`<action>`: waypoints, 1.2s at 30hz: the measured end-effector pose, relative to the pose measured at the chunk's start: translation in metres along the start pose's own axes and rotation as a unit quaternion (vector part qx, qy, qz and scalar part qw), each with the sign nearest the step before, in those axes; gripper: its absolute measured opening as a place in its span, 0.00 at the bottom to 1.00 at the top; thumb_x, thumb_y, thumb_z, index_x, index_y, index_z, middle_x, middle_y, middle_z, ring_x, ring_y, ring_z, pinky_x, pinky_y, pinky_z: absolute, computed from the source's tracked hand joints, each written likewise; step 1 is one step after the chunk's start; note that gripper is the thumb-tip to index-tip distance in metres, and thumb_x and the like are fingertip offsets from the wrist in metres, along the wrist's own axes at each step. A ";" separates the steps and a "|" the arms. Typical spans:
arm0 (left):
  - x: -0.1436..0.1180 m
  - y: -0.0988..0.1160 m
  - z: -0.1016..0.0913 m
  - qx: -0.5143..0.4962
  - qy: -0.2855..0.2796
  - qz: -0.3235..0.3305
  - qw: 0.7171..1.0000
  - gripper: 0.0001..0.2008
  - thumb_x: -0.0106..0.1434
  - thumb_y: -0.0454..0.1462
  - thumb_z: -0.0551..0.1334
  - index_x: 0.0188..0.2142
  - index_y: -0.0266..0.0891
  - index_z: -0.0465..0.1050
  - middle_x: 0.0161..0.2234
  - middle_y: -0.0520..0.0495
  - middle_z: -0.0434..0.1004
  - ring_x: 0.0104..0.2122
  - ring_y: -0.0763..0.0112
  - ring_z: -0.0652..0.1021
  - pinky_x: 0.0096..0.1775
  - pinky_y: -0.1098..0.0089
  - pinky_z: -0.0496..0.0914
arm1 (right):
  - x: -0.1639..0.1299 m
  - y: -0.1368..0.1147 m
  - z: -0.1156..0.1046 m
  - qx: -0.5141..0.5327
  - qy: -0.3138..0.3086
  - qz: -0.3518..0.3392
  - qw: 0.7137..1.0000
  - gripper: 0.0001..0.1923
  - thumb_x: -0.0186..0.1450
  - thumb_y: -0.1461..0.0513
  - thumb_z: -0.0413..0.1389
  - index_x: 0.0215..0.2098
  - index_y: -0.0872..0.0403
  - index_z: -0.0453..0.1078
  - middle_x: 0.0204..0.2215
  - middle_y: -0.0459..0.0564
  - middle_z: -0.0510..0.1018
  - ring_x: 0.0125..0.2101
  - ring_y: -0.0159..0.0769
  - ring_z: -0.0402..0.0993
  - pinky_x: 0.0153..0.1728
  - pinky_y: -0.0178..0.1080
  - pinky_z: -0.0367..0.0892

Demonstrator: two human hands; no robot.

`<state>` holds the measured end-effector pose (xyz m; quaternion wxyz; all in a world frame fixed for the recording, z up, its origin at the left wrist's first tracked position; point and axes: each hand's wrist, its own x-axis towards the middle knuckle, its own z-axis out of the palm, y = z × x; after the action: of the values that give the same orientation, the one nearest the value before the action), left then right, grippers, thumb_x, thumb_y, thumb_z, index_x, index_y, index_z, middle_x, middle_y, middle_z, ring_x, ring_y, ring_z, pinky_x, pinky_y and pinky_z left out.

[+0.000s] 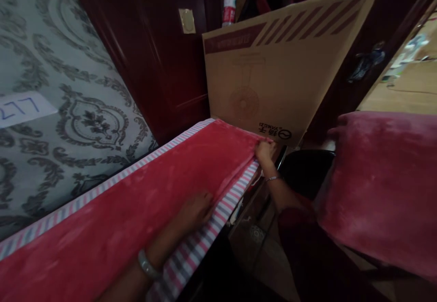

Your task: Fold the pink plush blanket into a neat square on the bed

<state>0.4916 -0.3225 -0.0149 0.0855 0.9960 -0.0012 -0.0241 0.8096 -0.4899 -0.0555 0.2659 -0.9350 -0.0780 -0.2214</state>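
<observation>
blanket [146, 192]: plush red cloth | box [273, 79]: matt cardboard | door [160, 51]: glossy wood

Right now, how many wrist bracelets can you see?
2: one pale bangle on the left wrist at the bottom edge, one thin bracelet on the right wrist beside the cardboard box. Sleeves may hide others.

A home, looks like a bedroom: damask wallpaper [68, 110], dark red wooden wardrobe [153, 56], a red plush blanket [136, 192] with striped edging, a cardboard fan box [280, 74] leaning in the corner, wooden floor [406, 88] beyond.
</observation>
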 end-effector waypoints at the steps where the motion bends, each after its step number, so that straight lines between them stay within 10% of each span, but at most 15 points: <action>1: -0.001 -0.004 -0.003 -0.016 0.026 0.012 0.999 0.12 0.70 0.39 0.52 0.43 0.39 0.74 0.42 0.42 0.76 0.41 0.64 0.76 0.44 0.64 0.70 | -0.006 -0.006 -0.003 -0.003 -0.009 -0.005 1.000 0.18 0.71 0.59 0.54 0.56 0.57 0.69 0.55 0.60 0.73 0.57 0.53 0.65 0.55 0.58 0.63; 6: -0.011 -0.022 -0.008 0.043 0.122 -0.056 0.990 0.25 0.68 0.42 0.55 0.63 0.40 0.65 0.63 0.35 0.64 0.62 0.47 0.65 0.60 0.46 0.59 | -0.059 -0.046 -0.017 0.002 -0.091 -0.168 0.982 0.34 0.69 0.47 0.50 0.70 0.48 0.54 0.70 0.57 0.52 0.68 0.63 0.39 0.62 0.63 0.46; 10: -0.022 -0.022 0.016 0.061 0.049 -0.099 0.992 0.34 0.67 0.51 0.56 0.69 0.47 0.54 0.71 0.40 0.47 0.69 0.38 0.48 0.63 0.36 0.45 | -0.094 -0.052 -0.019 -0.060 -0.227 -0.176 0.956 0.36 0.69 0.41 0.45 0.70 0.45 0.53 0.71 0.55 0.51 0.69 0.63 0.39 0.62 0.62 0.44; 16: -0.041 -0.021 0.011 -0.004 -0.017 -0.082 0.997 0.29 0.71 0.48 0.52 0.68 0.44 0.57 0.71 0.41 0.48 0.70 0.48 0.49 0.65 0.43 0.46 | -0.100 -0.036 -0.013 -0.090 -0.229 -0.178 0.953 0.34 0.71 0.42 0.41 0.70 0.46 0.54 0.70 0.56 0.53 0.68 0.61 0.43 0.62 0.62 0.45; 20: -0.108 -0.048 -0.018 -0.023 0.027 -0.100 0.994 0.24 0.73 0.44 0.48 0.64 0.45 0.63 0.67 0.44 0.60 0.68 0.57 0.58 0.66 0.48 0.49 | -0.098 -0.032 -0.014 -0.083 -0.234 -0.174 0.953 0.36 0.71 0.42 0.40 0.71 0.48 0.53 0.70 0.57 0.53 0.68 0.62 0.42 0.61 0.65 0.47; 24: -0.211 -0.074 -0.029 0.060 0.051 -0.294 0.953 0.26 0.72 0.43 0.49 0.67 0.42 0.59 0.68 0.40 0.58 0.68 0.51 0.57 0.65 0.42 0.49 | -0.107 -0.052 -0.030 -0.074 -0.246 -0.158 0.953 0.35 0.72 0.44 0.39 0.69 0.51 0.56 0.69 0.61 0.54 0.68 0.65 0.43 0.60 0.69 0.45; 28: -0.293 -0.080 -0.018 0.130 0.074 -0.422 0.894 0.28 0.71 0.45 0.48 0.68 0.40 0.57 0.70 0.38 0.52 0.69 0.46 0.52 0.64 0.37 0.47 | -0.151 -0.091 -0.047 -0.019 -0.201 -0.300 0.932 0.33 0.72 0.46 0.40 0.71 0.49 0.52 0.71 0.58 0.51 0.68 0.60 0.43 0.62 0.64 0.47; 36: -0.349 -0.076 0.015 0.078 0.069 -0.534 0.839 0.32 0.70 0.49 0.47 0.70 0.45 0.51 0.72 0.40 0.43 0.70 0.40 0.45 0.60 0.33 0.52 | -0.218 -0.091 -0.031 -0.040 -0.244 -0.382 0.890 0.29 0.71 0.48 0.44 0.68 0.43 0.58 0.69 0.49 0.58 0.67 0.56 0.50 0.62 0.61 0.51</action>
<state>0.1424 -0.2481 -0.0259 -0.0192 0.8444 0.5353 0.0025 0.5795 -0.4356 -0.0889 0.0954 -0.8674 -0.4826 -0.0743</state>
